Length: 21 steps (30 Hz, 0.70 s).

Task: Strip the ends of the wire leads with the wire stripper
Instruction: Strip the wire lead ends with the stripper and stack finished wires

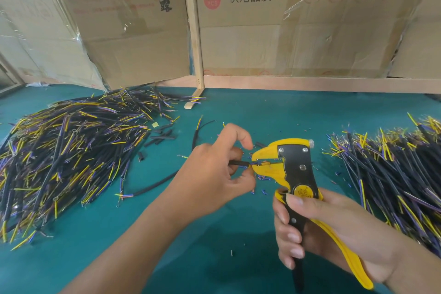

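Note:
My right hand (329,234) grips the handles of a yellow and black wire stripper (293,169), its jaws pointing left. My left hand (214,174) pinches a black sheathed wire lead (238,163) and holds its yellow and purple ends inside the stripper's jaws. The rest of that lead is hidden behind my left hand. A big heap of black leads with yellow and purple ends (66,155) lies on the left of the green table (214,258). A second heap (393,174) lies on the right.
Two loose black leads (152,186) curve on the table behind my left hand. Short black sheath pieces (160,137) and tiny insulation scraps (262,191) are scattered under the stripper. Cardboard boxes (262,31) and a wooden frame (198,55) wall off the back edge.

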Available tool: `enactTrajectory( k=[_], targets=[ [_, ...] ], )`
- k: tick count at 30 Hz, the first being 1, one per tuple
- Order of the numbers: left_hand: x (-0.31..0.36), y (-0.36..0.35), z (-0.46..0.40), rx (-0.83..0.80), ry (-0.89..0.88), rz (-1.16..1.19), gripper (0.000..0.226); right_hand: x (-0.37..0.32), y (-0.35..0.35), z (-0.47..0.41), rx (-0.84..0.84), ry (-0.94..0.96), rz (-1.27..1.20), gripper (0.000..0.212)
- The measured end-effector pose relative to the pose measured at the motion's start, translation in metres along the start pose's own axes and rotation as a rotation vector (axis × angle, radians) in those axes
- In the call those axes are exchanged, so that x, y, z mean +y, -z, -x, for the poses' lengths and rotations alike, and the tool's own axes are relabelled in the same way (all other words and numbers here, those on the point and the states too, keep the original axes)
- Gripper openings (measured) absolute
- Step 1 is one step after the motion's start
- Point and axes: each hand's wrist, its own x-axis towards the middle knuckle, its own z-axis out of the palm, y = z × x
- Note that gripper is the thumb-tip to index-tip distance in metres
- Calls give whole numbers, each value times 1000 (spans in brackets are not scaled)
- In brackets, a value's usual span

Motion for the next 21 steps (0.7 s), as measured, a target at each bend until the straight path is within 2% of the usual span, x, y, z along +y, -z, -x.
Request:
enactTrajectory(
  k=[1,2,3,5,11,16,21],
  targets=[
    [0,0,0,-1,0,1,31,0,9,19,127,45,158,33],
    [1,0,0,-2,0,3,31,32,22,27,-10,229,261,34],
    [1,0,0,-2,0,6,31,38,31,22,11,275,225,34],
    [1,0,0,-1,4,15,34,35,34,29,59,203,241,36],
    [-2,0,0,-30,5,19,46,38,33,30,83,200,238,45],
    [-7,3,0,-102,-19,77,45,39,30,29,133,210,247,52],
    [-14,7,0,-169,-19,62,46,39,26,30,269,234,276,52]
  ],
)
